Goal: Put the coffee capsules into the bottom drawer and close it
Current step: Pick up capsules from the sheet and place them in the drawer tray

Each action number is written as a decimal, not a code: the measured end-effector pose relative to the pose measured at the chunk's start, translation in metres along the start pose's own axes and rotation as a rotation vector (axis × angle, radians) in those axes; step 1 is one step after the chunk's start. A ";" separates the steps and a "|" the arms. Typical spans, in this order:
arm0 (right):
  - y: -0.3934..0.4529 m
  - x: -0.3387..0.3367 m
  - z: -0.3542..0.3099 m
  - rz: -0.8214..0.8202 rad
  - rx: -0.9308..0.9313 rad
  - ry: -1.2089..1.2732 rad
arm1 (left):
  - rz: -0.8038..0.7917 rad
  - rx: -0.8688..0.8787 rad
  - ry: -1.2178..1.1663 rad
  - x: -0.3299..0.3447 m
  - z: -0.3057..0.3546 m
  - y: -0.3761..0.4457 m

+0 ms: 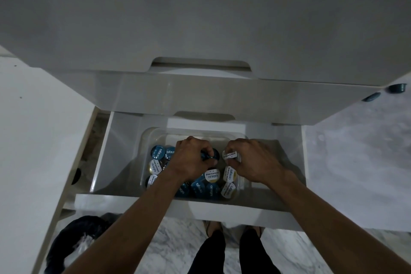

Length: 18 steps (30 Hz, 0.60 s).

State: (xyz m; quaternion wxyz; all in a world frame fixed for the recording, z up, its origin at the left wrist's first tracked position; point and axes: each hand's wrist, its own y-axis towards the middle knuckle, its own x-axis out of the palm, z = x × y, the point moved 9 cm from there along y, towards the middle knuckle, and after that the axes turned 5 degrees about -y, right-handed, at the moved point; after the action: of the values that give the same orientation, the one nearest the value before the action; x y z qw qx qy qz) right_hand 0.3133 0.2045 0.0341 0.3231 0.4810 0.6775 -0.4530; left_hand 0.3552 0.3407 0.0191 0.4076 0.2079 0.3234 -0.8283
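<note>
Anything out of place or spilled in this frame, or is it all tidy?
Two dark blue capsules lie on the marble floor at upper right, outside the open bottom drawer. The other capsules sit in the clear tray, where left hand and right hand each grip one.

open white bottom drawer (104,153) | clear plastic tub (146,140) inside it, filled with blue and gold coffee capsules (201,189) | left hand (191,160) grips a blue capsule (208,156) above tub | right hand (251,162) pinches a gold-white capsule (229,155) above tub
</note>
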 end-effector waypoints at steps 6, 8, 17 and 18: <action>-0.002 -0.001 0.001 0.015 0.014 0.004 | 0.010 0.019 -0.006 -0.004 0.004 -0.003; -0.003 0.000 0.002 0.004 0.024 -0.003 | 0.012 0.028 0.000 -0.005 0.006 -0.002; -0.002 0.007 0.002 -0.028 0.034 -0.015 | 0.012 0.022 0.032 -0.003 0.007 -0.001; -0.002 0.007 0.002 -0.027 0.034 -0.014 | 0.014 0.022 0.036 -0.003 0.007 -0.001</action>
State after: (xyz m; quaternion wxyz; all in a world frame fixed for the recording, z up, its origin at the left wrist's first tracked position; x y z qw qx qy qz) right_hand 0.3089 0.2047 0.0277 0.3136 0.4740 0.6739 -0.4720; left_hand 0.3555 0.3380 0.0262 0.4054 0.2294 0.3202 -0.8249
